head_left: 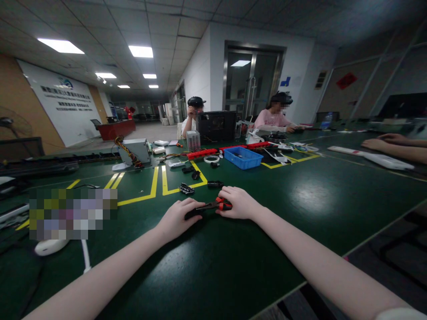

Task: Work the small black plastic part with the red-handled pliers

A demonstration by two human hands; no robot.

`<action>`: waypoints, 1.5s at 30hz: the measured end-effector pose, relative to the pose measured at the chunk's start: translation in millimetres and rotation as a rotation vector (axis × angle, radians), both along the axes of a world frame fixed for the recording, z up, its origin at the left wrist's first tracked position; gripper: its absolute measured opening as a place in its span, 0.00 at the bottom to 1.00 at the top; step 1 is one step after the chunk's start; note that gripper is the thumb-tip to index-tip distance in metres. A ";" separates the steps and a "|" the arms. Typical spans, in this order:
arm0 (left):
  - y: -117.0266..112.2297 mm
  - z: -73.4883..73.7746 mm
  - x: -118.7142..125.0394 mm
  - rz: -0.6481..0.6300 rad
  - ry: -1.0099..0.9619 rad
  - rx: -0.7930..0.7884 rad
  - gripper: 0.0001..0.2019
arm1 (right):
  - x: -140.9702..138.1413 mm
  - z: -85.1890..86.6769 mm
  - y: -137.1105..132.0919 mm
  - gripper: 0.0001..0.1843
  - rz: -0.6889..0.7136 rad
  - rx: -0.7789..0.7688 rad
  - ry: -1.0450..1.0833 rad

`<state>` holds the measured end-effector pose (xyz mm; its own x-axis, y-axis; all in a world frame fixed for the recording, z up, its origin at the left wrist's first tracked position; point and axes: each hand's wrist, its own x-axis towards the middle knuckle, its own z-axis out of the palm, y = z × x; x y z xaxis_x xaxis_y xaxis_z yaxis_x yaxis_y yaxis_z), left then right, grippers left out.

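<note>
My right hand is closed around the red and black handles of a pair of pliers. Their dark jaws point left, towards my left hand. Between the thumb and fingers of that hand is a small black part, mostly hidden by the fingers. The plier tips meet or overlap this part; whether they grip it I cannot tell. Just beyond my hands lie a black cylindrical piece and a black part with pale bits. Smaller black pieces are a little farther off.
A blue bin stands ahead, near red strips and a white ring. A metal box with cables is at left, a black computer case behind. Two people sit across the green table; another person's hands rest at right.
</note>
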<state>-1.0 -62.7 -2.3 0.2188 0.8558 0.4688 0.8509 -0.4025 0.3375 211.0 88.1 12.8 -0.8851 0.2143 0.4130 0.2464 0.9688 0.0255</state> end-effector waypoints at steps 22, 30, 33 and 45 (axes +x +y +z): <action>-2.2 -2.3 3.6 0.136 0.215 0.046 0.15 | -1.4 2.5 -8.4 0.17 -0.079 -0.045 -0.009; -2.8 -1.5 4.0 0.109 0.112 0.006 0.15 | -1.1 4.8 -13.7 0.17 -0.139 -0.120 -0.048; -1.9 -2.8 3.3 0.097 0.053 -0.015 0.17 | -2.3 3.7 -13.1 0.18 -0.159 -0.136 -0.050; 1.6 -6.9 -2.6 0.055 -0.018 -0.097 0.20 | -1.7 3.8 -8.6 0.16 -0.135 -0.125 -0.047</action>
<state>-3.6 -61.1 -9.2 0.1625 0.9079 0.3864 0.8641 -0.3201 0.3885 209.3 79.4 16.6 -0.8624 0.3799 0.3345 0.3761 0.9232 -0.0789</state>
